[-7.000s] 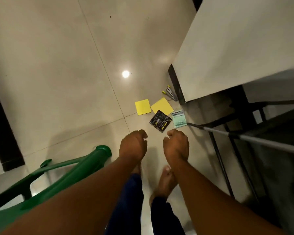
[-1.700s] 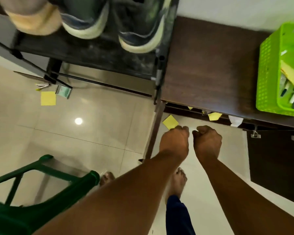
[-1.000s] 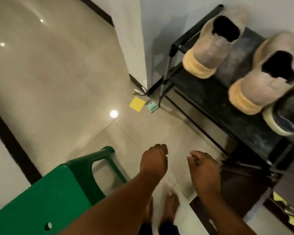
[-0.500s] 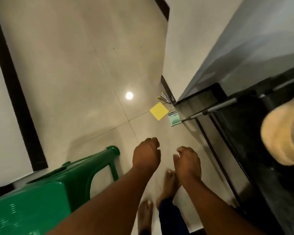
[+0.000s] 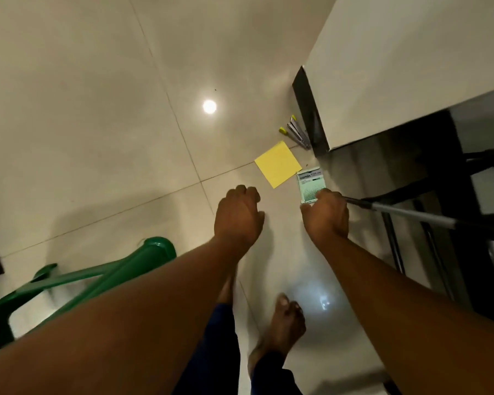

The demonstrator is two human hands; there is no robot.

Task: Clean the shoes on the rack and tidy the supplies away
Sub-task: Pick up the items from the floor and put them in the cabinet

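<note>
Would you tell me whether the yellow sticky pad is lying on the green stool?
No, the yellow sticky pad lies on the floor tiles, apart from the green stool.

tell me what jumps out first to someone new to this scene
A bright yellow square sticky pad lies on the pale tiled floor, beside a small pale green box and a metal stapler by the wall corner. Both hands, left hand and right hand, reach toward them; a green plastic stool stands lower left.

A pale green box [image 5: 311, 185], a yellow pad [image 5: 277, 163] and a stapler [image 5: 298, 133] lie close together on the floor.
</note>
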